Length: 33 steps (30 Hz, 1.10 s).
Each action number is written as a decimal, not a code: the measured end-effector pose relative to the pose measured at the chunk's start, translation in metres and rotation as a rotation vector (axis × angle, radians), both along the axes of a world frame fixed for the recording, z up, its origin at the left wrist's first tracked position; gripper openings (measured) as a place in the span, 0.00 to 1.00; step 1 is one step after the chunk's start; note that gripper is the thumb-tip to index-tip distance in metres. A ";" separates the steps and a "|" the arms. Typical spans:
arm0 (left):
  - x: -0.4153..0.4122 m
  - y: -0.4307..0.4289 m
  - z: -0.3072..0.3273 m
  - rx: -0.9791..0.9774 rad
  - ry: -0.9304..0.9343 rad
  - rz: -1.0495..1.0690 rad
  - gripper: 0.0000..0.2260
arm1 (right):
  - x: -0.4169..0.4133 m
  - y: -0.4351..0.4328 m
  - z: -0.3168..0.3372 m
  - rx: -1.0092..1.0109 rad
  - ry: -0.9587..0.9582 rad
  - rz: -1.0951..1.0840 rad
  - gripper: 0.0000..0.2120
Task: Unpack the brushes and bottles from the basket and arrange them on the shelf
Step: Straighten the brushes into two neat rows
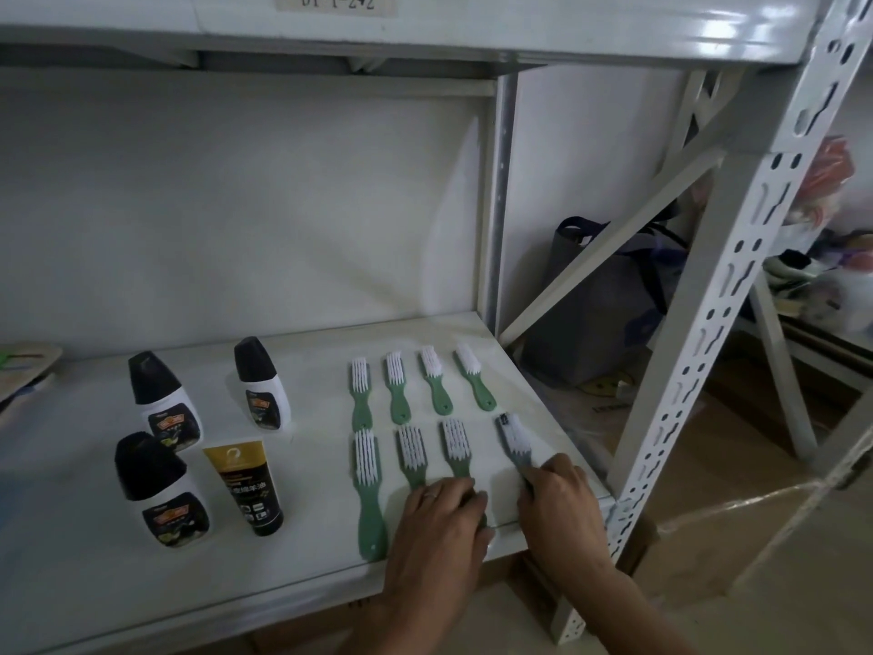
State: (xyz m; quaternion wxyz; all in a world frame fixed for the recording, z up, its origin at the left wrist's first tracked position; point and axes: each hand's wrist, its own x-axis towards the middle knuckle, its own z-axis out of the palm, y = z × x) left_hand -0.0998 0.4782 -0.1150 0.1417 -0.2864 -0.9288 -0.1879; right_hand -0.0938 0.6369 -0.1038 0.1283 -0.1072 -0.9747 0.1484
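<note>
Several green-handled brushes with white bristles lie in two rows on the white shelf. My right hand grips the handle of the front-right brush. My left hand rests with its fingers on the handles of the two middle front brushes. The front-left brush lies free. Three white bottles with black caps and a gold-and-black tube stand to the left. No basket is in view.
The shelf's perforated upright post stands at the right front corner, with a diagonal brace behind. A grey bag sits on the floor beyond the shelf's right edge. A flat wooden item lies at the far left.
</note>
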 end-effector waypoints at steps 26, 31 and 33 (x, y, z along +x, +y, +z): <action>0.031 -0.072 0.000 0.302 -0.108 0.344 0.10 | 0.030 0.016 0.001 -0.159 0.171 0.032 0.09; 0.038 -0.093 -0.012 0.244 -0.196 0.276 0.13 | 0.038 0.018 -0.010 -0.114 0.083 0.058 0.13; 0.037 -0.093 -0.013 0.236 -0.201 0.281 0.12 | 0.036 0.018 -0.011 -0.104 0.099 0.049 0.13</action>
